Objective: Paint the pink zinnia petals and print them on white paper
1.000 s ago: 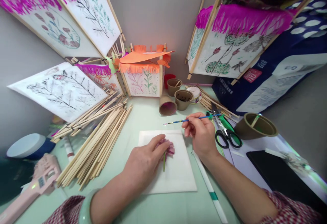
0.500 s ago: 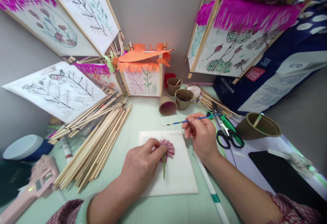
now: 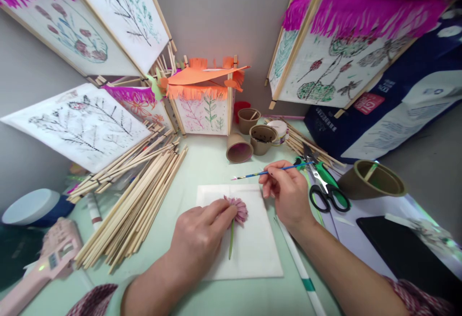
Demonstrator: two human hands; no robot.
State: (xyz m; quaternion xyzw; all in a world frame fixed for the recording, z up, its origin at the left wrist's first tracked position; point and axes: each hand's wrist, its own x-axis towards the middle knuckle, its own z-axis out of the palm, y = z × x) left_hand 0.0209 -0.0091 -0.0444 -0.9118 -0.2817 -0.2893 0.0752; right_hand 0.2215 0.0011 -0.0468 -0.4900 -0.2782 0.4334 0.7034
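Observation:
My left hand (image 3: 202, 227) pinches a pinkish-purple flower (image 3: 239, 209) at its head, over a square of white paper (image 3: 258, 253). The flower's short green stem (image 3: 231, 244) points down toward me; part of the bloom is hidden by my fingers. To the right of the paper, my right hand (image 3: 288, 195) is closed around a thin blue paintbrush (image 3: 287, 167). The brush lies nearly level, its tip pointing left above the paper's far edge. Beside my right forearm lies a white stick-like tool (image 3: 301, 272) with a green band.
Bundles of wooden sticks (image 3: 133, 210) and a pink glue gun (image 3: 54, 263) lie at the left. Brown pots (image 3: 239, 148) stand at the back, another pot (image 3: 361, 181) at the right. Black-handled scissors (image 3: 327, 195) lie right of my hand. Painted paper lanterns (image 3: 202, 111) line the back.
The flower has turned slightly and its stem now slants a little to the left. My left fingers have shifted on the bloom. My right hand still has the brush, almost in the same place.

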